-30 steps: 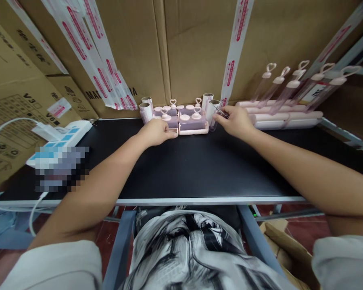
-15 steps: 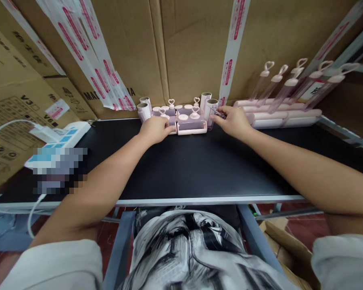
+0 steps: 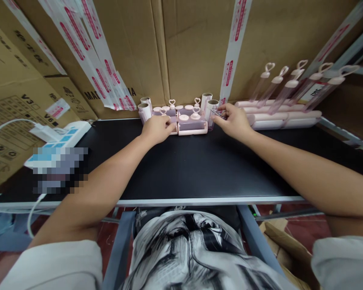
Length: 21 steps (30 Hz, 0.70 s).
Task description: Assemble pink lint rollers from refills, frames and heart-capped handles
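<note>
Because tall cardboard [image 3: 196,48] backs my black tabletop [image 3: 193,173], goods sit along the rear edge, probably so they can't get shoved off behind. Off to the right, pink cylinders [image 3: 268,117] lie sideways in a stack, maybe so they won't topple; heart-looped tubes [image 3: 275,93] stand tilted above them, can't tell if on top or behind. Power strip [image 3: 75,131] is far left with a plug in it, likely parked there to keep its cable away from my hands. Pink-framed cases [image 3: 192,127] sit mid-rear in a tight block, which I'd guess keeps them in line. My left hand [image 3: 157,129] curls over the front-left case, thumb at its near edge, seemingly steadying it; can't tell how firmly those fingers close. White-lined tubes [image 3: 211,109] stand upright at both ends of the block. Heart-topped lids [image 3: 195,116] rest on the cases. My right hand [image 3: 236,123] pinches a slim metal tool [image 3: 217,114], thumb and fingers clamped on it, tip towards the front-right tube, presumably held this way for fine control
</note>
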Tool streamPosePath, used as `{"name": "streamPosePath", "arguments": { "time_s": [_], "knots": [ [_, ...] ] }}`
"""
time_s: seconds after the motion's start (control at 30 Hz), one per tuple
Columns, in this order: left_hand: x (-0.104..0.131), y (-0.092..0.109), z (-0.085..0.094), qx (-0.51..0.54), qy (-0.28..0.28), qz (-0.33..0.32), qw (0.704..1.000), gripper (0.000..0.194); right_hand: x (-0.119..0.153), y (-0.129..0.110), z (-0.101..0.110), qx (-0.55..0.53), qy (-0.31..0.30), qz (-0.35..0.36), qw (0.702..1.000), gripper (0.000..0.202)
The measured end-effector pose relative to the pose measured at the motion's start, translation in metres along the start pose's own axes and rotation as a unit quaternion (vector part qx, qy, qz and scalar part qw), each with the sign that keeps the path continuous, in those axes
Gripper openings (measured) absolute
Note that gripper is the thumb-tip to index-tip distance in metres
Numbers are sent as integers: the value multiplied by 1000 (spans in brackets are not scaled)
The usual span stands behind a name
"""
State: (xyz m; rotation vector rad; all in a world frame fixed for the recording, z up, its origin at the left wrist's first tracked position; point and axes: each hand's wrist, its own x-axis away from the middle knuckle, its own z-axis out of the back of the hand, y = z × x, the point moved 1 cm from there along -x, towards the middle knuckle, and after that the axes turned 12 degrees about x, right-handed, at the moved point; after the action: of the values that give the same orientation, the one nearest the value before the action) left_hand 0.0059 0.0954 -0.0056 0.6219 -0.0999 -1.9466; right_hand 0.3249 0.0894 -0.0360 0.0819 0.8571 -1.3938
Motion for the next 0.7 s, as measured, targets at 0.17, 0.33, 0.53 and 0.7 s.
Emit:
{"name": "streamPosePath", "arguments": {
  "time_s": [0.17, 0.33, 0.53, 0.7],
  "knots": [
    [0, -2, 2, 30, 17, -13, 999, 38, -2, 6, -3, -6, 13, 4, 1000, 59],
    [0, -3, 4, 58, 35, -29, 997, 39, -1, 7, -3, -8, 26, 3, 1000, 62],
    [1, -1, 9, 73, 51, -37, 995, 42, 1, -1, 11, -38, 90, 24, 995, 26],
    [3, 2, 18, 71, 73, -35, 994, 33, -10, 3, 36, 17, 86, -36, 996, 21]
  ]
}}
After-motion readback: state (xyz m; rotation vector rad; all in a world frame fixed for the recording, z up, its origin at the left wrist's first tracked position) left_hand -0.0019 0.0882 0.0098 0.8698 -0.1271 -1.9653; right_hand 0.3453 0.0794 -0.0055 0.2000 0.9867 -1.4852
